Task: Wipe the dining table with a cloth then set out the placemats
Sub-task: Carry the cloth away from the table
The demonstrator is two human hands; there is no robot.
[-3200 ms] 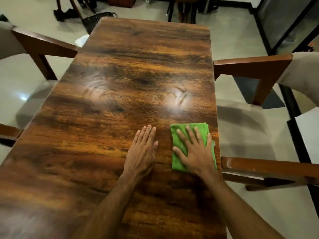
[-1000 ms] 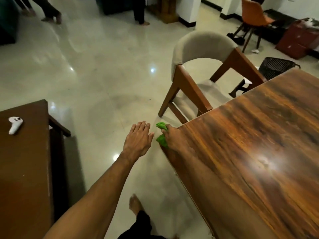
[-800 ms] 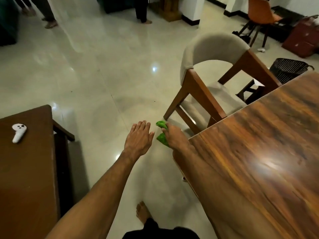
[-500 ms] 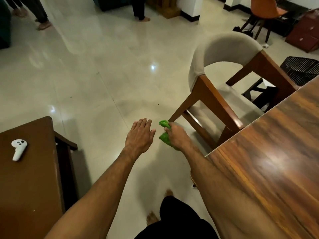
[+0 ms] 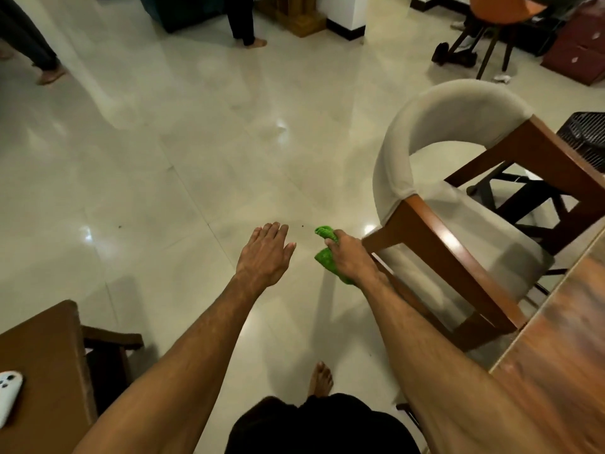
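**Off the table's corner: cloth bunched up**

The right hand [image 5: 348,257] is gripping the green cloth [image 5: 324,259] over the floor [image 5: 196,158]; the left hand [image 5: 265,253] is hovering beside it, fingers relaxed. The dining table [image 5: 556,371] is lying at four o'clock, nearer the right hand.

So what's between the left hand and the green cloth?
Only floor, in the head view; left hand open, right hand gripping the green cloth.
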